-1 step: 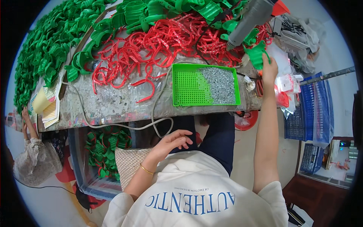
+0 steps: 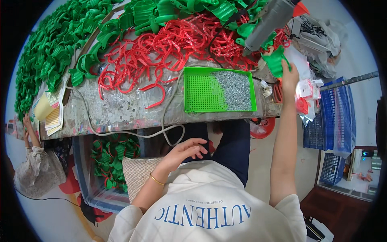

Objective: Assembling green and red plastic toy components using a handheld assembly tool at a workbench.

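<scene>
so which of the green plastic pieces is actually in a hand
The lone green piece gripped by the right hand at the table's right end; the others lie in heaps.

One green tray (image 2: 201, 92), one grey power tool (image 2: 268, 22), two blue crates (image 2: 328, 121).

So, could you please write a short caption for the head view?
Right hand holds a green plastic part beside a green tray of small metal pieces; left hand rests below the table.
</scene>
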A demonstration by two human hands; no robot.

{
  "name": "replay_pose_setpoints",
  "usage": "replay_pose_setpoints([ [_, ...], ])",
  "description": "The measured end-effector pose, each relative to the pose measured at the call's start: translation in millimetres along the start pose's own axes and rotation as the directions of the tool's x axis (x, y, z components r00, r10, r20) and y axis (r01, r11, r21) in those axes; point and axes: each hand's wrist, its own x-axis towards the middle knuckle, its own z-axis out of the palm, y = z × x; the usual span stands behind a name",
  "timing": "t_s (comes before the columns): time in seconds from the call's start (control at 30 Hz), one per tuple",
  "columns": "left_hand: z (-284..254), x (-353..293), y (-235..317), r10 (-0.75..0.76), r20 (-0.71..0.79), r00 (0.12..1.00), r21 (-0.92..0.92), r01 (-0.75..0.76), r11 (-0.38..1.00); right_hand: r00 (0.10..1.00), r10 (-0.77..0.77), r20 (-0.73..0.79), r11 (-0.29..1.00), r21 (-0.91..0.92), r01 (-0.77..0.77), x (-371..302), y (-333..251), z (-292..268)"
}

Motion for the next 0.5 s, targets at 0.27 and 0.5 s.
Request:
replay_pose_setpoints([
  [0.27, 31, 39, 2, 0.112, 0.332, 0.937, -0.747, 0.189, 0.637, 0.162, -0.247, 0.955, 0.902, 0.288, -0.322, -131, -108, -96],
  [0.5, 32, 21, -6, 0.107, 0.264, 0.959, -0.907, 0.209, 0.367, 0.097, -0.426, 0.899, 0.902, 0.43, -0.028, -175, -152, -37],
])
